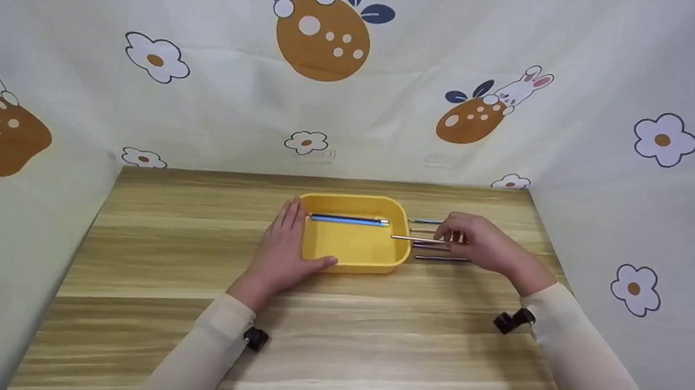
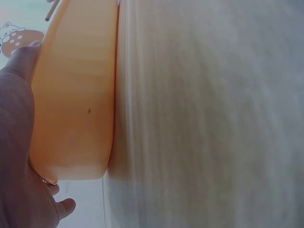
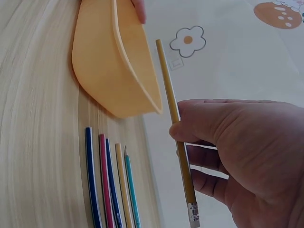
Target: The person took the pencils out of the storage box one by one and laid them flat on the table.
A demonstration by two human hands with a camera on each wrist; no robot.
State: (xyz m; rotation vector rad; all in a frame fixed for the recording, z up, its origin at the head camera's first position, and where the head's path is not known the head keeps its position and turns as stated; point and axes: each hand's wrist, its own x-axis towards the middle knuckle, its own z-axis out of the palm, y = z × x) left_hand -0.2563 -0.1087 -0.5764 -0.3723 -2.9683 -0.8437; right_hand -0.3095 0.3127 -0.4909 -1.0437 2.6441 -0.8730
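Pinching a yellow pencil [image 1: 417,239] between thumb and fingers, the right hand [image 1: 481,243] hovered, in the head view, just beyond the right end of a yellow box [image 1: 351,247], the pencil's free end reaching over the rim. The left hand [image 1: 281,246] lay along the box's left end, fingers straight, thumb on the near rim. Two pencils [image 1: 348,221] lay side by side inside; more rested on the wooden table [image 1: 338,349] to the right, before a patterned curtain [image 1: 213,116].

In the left wrist view, the box stood flat on the table, the left palm against its rim.

In the right wrist view, the yellow pencil's eraser [image 3: 194,223] was at the hand's end, and five loose pencils [image 3: 104,175] lay in a row, apart from the box.
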